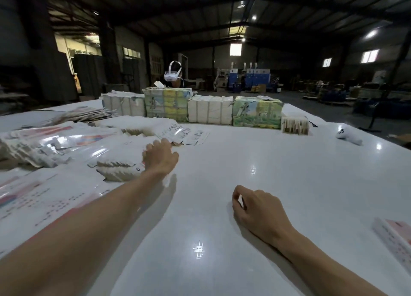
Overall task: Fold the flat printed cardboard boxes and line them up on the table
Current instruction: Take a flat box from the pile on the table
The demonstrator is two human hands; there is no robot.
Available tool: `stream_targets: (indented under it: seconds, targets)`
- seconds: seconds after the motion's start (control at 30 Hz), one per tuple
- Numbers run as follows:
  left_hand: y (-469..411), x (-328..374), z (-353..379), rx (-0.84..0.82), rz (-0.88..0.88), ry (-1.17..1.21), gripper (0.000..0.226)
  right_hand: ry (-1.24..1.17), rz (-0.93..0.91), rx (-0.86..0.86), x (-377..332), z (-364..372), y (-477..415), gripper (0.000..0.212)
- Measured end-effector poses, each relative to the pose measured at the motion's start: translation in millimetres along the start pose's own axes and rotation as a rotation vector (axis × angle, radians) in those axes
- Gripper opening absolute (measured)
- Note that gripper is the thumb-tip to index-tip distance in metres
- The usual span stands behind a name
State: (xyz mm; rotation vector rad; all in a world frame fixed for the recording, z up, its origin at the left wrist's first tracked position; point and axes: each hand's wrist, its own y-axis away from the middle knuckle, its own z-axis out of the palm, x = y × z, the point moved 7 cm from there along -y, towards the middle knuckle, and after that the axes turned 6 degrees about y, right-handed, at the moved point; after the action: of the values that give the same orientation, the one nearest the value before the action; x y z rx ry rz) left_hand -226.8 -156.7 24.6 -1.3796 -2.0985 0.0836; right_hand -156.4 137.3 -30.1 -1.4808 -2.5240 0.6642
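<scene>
Flat printed cardboard boxes lie fanned in overlapping piles (55, 140) across the left of the white table (266, 184). My left hand (160, 155) reaches forward over the edge of these piles, its fingers on a flat white box with printed text (178, 133); whether they grip it is hidden. My right hand (255, 209) rests on the bare table near the middle, fingers loosely curled, holding nothing. One folded pink-and-white box (395, 235) lies at the right edge.
Bundled stacks of white and green-yellow printed cartons (211, 111) form a wall along the far side. A small open carton (294, 124) and a white handheld device (348, 135) sit at the far right. A person wearing a white headset (172, 73) is behind the wall.
</scene>
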Motion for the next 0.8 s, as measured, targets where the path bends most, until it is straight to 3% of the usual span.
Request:
stream_targets:
  seconds: [0.13, 0.2, 0.53, 0.7, 0.8]
  targets:
    - [-24, -52, -9, 0.023, -0.170, -0.304, 0.077, -0.055, -0.002, -0.009, 4, 5, -2, 0.010]
    - [-27, -66, -11, 0.007, -0.193, -0.376, 0.082, -0.079, -0.005, -0.003, 5, 6, -3, 0.009]
    - [-33, -64, -30, 0.082, -0.077, -0.230, 0.048, -0.100, -0.009, 0.009, 5, 6, -4, 0.007]
    - [-26, -56, -41, 0.250, 0.059, -0.420, 0.048, -0.108, 0.008, 0.008, 6, 6, -5, 0.007]
    - [-27, -50, -50, 0.213, 0.035, -0.220, 0.053, -0.112, 0.020, -0.005, 7, 6, -5, 0.007]
